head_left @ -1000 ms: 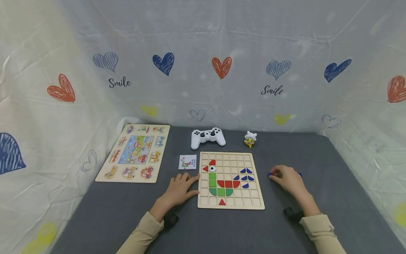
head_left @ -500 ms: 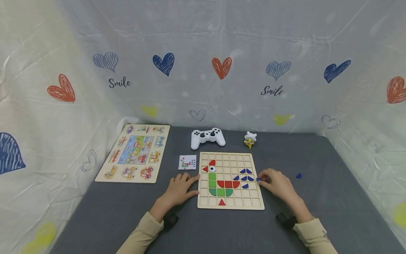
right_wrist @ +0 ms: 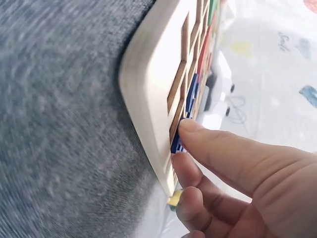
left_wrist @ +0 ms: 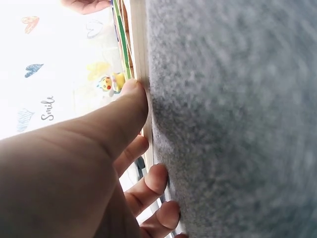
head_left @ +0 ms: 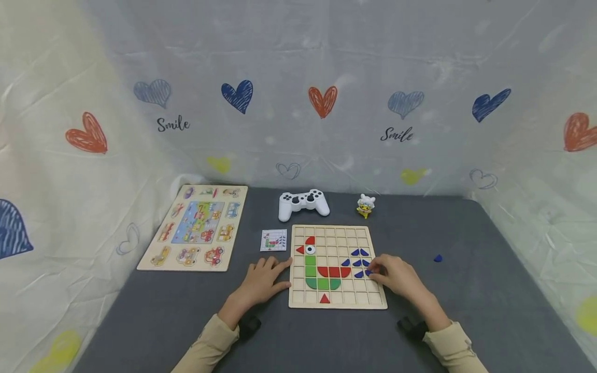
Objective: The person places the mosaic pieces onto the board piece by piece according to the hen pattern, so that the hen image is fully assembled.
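Observation:
A wooden grid board lies on the dark table with red, green and blue pieces set in a bird-like figure. At its right side my right hand pinches a small blue piece between thumb and index finger, down at a cell beside the other blue pieces. The fingertips partly cover that piece. My left hand rests at the board's left edge, thumb and fingers spread and touching its side. Another blue piece lies loose on the table, right of my right hand.
A small pattern card lies just left of the board. Behind stand a white game controller and a small yellow-and-white figurine. A wooden vehicle puzzle lies at the left. A heart-printed curtain hangs behind the table.
My right hand has moved left from the table onto the board with a blue piece, leaving the other blue piece behind. The left hand keeps its place; the head view has shifted slightly.

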{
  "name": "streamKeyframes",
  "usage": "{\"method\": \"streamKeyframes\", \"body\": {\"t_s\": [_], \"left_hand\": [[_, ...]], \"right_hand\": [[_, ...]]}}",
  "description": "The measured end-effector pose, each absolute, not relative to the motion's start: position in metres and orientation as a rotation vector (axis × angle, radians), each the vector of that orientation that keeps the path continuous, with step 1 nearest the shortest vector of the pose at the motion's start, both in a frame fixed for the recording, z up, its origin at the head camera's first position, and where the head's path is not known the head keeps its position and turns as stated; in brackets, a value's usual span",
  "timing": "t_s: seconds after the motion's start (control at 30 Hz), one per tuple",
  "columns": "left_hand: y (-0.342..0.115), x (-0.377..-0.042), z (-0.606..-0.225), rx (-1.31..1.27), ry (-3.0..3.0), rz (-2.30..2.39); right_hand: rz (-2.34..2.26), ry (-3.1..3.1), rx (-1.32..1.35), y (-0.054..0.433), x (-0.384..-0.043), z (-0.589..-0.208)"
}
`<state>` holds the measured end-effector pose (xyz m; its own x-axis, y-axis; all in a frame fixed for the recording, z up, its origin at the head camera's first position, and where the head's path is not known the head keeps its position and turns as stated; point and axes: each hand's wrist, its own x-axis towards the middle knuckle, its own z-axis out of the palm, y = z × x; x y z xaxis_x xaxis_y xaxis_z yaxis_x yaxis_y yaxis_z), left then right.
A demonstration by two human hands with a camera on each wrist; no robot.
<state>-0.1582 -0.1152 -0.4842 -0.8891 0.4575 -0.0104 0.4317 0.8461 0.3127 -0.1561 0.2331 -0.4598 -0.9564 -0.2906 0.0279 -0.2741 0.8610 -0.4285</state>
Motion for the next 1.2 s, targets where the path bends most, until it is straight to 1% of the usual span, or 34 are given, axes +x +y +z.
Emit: {"method": "streamKeyframes", "body": {"t_s": [0.2, 0.4, 0.67, 0.83, 1.2], "left_hand": [[-0.115, -0.156, -0.487, 0.680, 2.936, 0.480], [-0.116, -0.153, -0.492, 0.705, 2.923, 0.486], [-0.115, -0.156, -0.487, 0.674, 2.933, 0.479], [-0.116, -0.157, -0.486, 0.654, 2.928, 0.472], [-0.116, -0.159, -0.490, 0.676, 2.930, 0.492]], "right_hand": [[-0.707, 2.946, -0.513, 0.237, -0.153, -0.460], [-0.696, 2.903, -0.485, 0.236, -0.151, -0.458], [-0.731, 2.903, -0.501, 0.240, -0.157, -0.450], [-0.700, 2.964, -0.499, 0.255, -0.162, -0.445], [-0.605, 3.068, -0.353, 0.302, -0.168, -0.447]]}}
